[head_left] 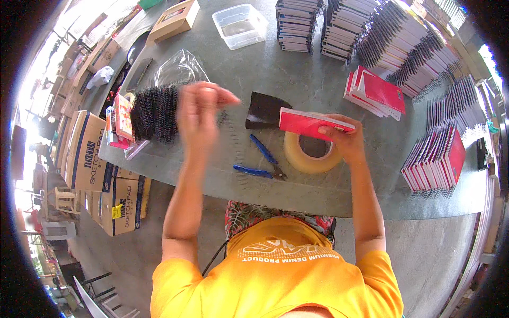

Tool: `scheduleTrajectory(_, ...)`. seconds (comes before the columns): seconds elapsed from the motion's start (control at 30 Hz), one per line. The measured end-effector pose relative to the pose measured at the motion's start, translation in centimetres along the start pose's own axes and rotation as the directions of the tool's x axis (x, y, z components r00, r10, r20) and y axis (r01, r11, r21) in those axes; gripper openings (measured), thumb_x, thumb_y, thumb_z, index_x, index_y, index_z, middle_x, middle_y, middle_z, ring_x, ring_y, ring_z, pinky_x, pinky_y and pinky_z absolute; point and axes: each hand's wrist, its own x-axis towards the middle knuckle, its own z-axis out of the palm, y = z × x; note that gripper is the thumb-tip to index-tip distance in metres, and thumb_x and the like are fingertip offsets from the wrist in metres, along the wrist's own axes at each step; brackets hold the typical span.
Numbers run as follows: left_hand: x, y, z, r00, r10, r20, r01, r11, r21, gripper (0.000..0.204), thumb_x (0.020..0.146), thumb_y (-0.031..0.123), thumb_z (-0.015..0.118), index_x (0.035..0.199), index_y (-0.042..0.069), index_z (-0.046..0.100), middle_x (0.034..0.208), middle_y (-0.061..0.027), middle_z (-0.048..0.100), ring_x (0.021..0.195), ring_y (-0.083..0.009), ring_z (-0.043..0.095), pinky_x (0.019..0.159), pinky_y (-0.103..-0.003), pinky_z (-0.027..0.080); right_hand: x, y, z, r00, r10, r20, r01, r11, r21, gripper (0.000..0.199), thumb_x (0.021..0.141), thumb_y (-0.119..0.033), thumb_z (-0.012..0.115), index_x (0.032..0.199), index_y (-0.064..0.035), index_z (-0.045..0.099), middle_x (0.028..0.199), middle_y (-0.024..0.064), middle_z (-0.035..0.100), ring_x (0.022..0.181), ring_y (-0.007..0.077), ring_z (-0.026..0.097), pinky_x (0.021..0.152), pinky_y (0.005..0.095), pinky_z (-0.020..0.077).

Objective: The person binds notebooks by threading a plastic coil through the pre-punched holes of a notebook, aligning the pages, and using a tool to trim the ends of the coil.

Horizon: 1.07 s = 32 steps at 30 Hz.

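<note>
My right hand (pixel 343 139) grips a red-covered notebook (pixel 310 123) by its right end and holds it level above a big roll of tan tape (pixel 312 155). My left hand (pixel 204 112) is raised over the table and blurred. Its fingers are pinched together on what looks like a thin wire spiral (pixel 227 117) hanging below them. Just left of that hand lies a heap of black binding spirals (pixel 155 112). Blue-handled pliers (pixel 262 164) lie between my hands near the table's front edge. A dark sheet (pixel 264 108) lies behind the notebook.
Several stacks of spiral-bound notebooks (pixel 382 40) fill the far right of the grey table (pixel 297 79), with red ones (pixel 437 159) at the right. A clear tub (pixel 239 25), a cardboard box (pixel 175 20) and a plastic bag (pixel 180 66) stand at the back left. Cartons (pixel 93 159) sit on the floor to the left.
</note>
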Motion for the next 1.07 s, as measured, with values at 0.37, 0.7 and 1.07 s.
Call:
scheduleTrajectory(0.37, -2.6, -2.1, 5.4, 0.917, -0.333, 0.219, 0.286, 0.932, 0.222, 0.015, 0.089, 0.007, 0.054, 0.104, 0.004, 0.056, 0.068, -0.001, 0.052, 0.053, -0.0073, 0.049, 0.041, -0.022, 0.038, -0.2, -0.1, 0.1, 0.999, -0.017, 0.035, 0.016, 1.0, 0.024, 0.027, 0.072, -0.002, 0.073, 0.097, 0.0003, 0.066, 0.088, 0.0035, 0.067, 0.078, 0.0089, 0.06, 0.07, 0.0232, 0.0493)
scheduleTrajectory(0.7, -3.2, -1.1, 4.4, 0.973, 0.086, 0.214, -0.151, 0.939, 0.31, 0.009, 0.082, 0.0, 0.064, 0.09, -0.001, 0.062, 0.082, -0.0056, 0.065, 0.071, -0.0075, 0.06, 0.064, -0.021, 0.048, -0.2, -0.1, 0.2, 0.999, 0.019, 0.044, -0.026, 0.987, 0.161, 0.03, 0.072, -0.002, 0.073, 0.1, 0.0011, 0.065, 0.091, 0.004, 0.067, 0.08, 0.0092, 0.06, 0.074, 0.0231, 0.0486)
scheduleTrajectory(1.07, -3.4, -1.1, 5.4, 0.957, 0.213, 0.195, -0.279, 0.855, 0.437, 0.011, 0.077, 0.0, 0.069, 0.085, 0.003, 0.062, 0.087, -0.0064, 0.066, 0.071, -0.0182, 0.063, 0.067, -0.026, 0.05, -0.3, 0.2, -0.2, 0.992, -0.067, 0.107, 0.049, 0.987, 0.155, 0.03, 0.073, -0.002, 0.073, 0.102, 0.0007, 0.065, 0.091, 0.005, 0.067, 0.08, 0.0089, 0.061, 0.073, 0.0227, 0.049)
